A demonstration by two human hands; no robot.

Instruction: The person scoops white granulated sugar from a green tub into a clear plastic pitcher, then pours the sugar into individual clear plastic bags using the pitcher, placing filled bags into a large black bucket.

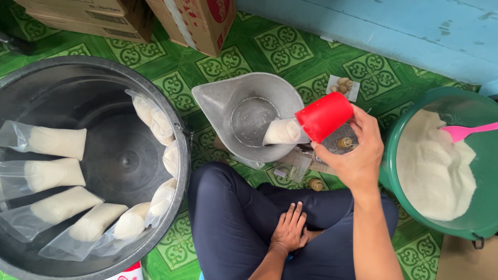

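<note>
You sit cross-legged on a green patterned floor mat (228, 62), with cardboard boxes (192, 21) behind and a pale blue wall (394, 31) beyond. Your right hand (353, 155) is raised over the scale pan (249, 116), fingers wrapped around the red cup (324, 116). The cup lies tipped almost level, its long axis running left-right and its mouth facing left toward the filled clear bag (282, 131) in the pan. Your left hand (290, 228) rests flat and empty on your lap.
</note>
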